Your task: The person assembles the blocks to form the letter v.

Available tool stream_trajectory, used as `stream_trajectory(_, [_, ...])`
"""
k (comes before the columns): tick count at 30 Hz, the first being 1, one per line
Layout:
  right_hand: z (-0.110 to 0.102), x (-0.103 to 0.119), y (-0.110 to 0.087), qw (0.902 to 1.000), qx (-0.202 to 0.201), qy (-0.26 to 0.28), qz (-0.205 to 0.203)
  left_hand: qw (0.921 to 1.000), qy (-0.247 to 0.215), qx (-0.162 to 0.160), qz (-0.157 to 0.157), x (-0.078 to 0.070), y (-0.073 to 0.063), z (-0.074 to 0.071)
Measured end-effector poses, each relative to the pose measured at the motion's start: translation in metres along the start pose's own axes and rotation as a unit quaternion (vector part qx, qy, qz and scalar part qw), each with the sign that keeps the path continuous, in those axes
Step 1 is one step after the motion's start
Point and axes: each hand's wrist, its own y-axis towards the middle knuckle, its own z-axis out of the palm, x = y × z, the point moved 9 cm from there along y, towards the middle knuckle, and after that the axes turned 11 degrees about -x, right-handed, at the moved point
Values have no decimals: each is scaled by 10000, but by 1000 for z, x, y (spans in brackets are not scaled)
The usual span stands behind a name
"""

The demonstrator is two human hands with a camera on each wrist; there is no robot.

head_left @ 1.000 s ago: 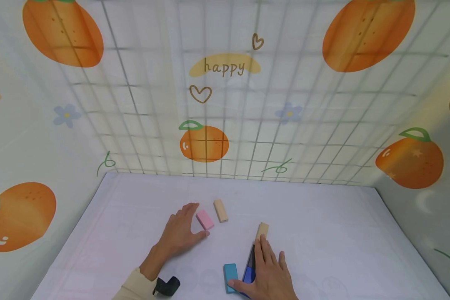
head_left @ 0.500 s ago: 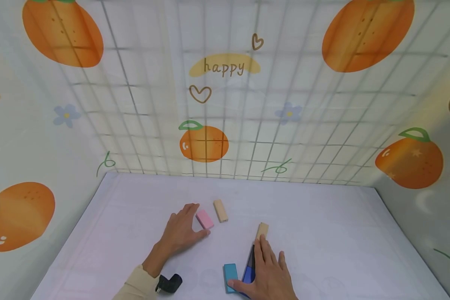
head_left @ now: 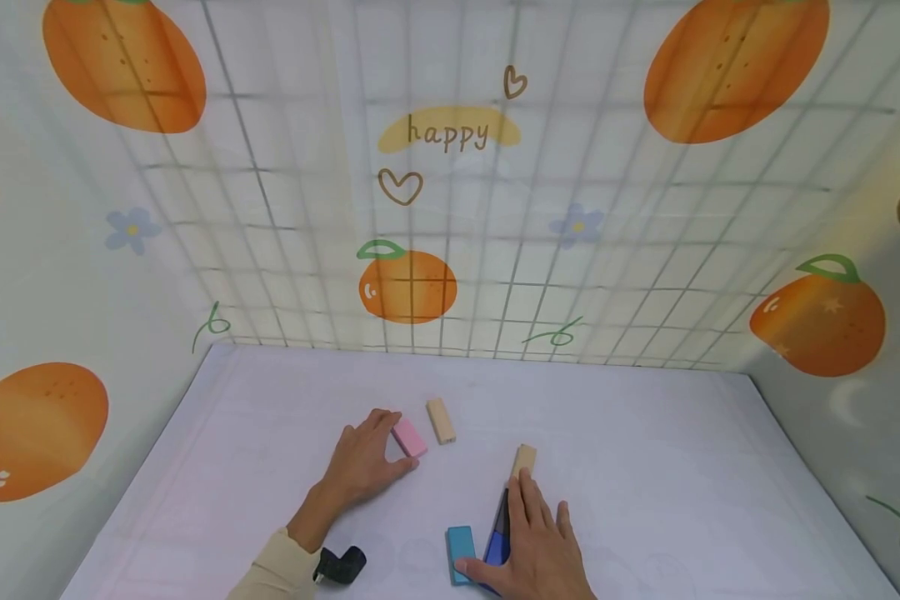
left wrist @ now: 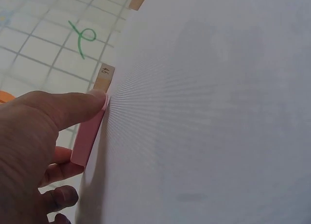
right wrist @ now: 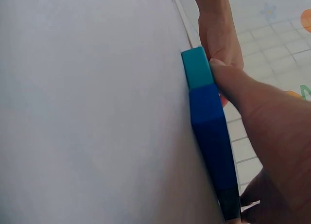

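My left hand [head_left: 360, 467] grips a small pink block [head_left: 409, 437] lying on the white table, thumb at its near end and fingers at the far end. Close behind the pink block is a plain wooden block [head_left: 441, 421], marked with a number in the left wrist view. On the right, my right hand [head_left: 543, 537] lies with fingers extended along a row of blocks. A second wooden block [head_left: 525, 458] is at its fingertips, then come a black block [head_left: 502, 514] and a blue block [head_left: 497, 549], both partly covered. Its thumb rests on a teal block [head_left: 461, 550].
A black wrist device [head_left: 341, 565] sits by the left sleeve [head_left: 281, 567]. Behind the white table [head_left: 645, 467] rises a grid wall with a printed orange [head_left: 408, 286], and side walls close in left and right.
My left fingers and thumb have drawn slightly closer around the pink block, with the forearm edging right. My right hand and the blocks near it look unmoved.
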Motion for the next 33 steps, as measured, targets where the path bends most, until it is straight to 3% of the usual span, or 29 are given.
stream_trajectory(15, [0,-1,-2,10000,-35,47,-20,9998,-26,-101,166,0,1,1])
stream_trajectory(33, [0,0,-1,10000,-27,20,-13,9997,-220,-38,98,-1,0,0])
